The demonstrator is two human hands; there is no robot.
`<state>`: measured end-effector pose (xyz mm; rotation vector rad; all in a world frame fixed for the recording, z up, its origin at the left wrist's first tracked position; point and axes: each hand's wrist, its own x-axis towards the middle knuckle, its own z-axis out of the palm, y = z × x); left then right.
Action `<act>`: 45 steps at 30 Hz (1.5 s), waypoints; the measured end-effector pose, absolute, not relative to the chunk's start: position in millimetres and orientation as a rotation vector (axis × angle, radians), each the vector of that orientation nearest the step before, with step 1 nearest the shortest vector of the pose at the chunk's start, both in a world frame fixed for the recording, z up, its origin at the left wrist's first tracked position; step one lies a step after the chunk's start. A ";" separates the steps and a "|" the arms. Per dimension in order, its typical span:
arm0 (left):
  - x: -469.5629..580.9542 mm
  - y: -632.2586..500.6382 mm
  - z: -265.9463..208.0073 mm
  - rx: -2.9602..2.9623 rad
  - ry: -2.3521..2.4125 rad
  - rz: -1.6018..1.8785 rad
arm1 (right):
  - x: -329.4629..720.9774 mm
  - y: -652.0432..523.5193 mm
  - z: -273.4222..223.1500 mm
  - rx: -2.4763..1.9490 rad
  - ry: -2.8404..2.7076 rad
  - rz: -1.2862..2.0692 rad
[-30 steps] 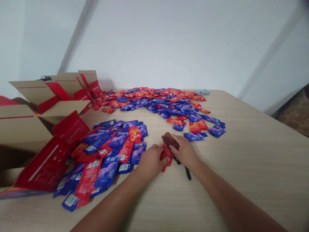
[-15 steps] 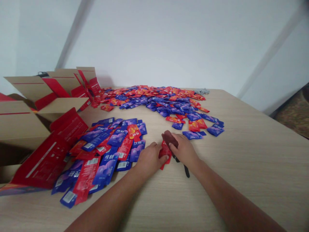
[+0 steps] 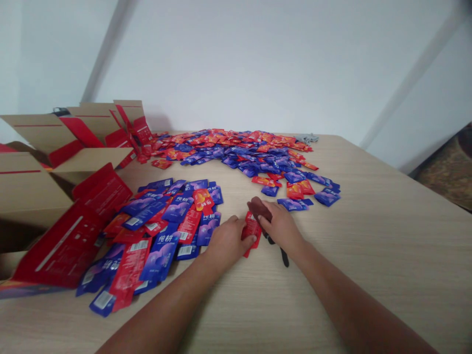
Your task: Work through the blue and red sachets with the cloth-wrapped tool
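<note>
In the head view, my left hand (image 3: 231,240) is closed on the edge of a red packet (image 3: 252,227) lying on the table, its thumb on top. My right hand (image 3: 281,222) is wrapped round a dark reddish-brown, rounded thing (image 3: 259,207) just above the packet's right side. A black strap or handle (image 3: 284,257) sticks out below that hand; whether it belongs to the brown thing I cannot tell. Left of my left hand lies a loose pile of blue and red packets (image 3: 162,248).
Open cardboard boxes (image 3: 35,182) with red flaps (image 3: 62,246) stand along the left. A long heap of red and blue packets (image 3: 236,150) stretches across the back of the table (image 3: 368,236). Several loose packets (image 3: 327,197) lie to the right, and a grey cloth-like thing (image 3: 308,139) lies behind.
The view has shifted very slightly. Both hands keep their hold on the red packet and the brown thing, with almost no movement.
</note>
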<state>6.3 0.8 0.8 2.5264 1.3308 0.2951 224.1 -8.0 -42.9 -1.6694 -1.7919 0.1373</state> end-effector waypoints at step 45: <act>6.7 -1.7 2.8 2.518 1.050 0.393 | 212.1 -25.4 -33.6 -1.395 -1.900 0.290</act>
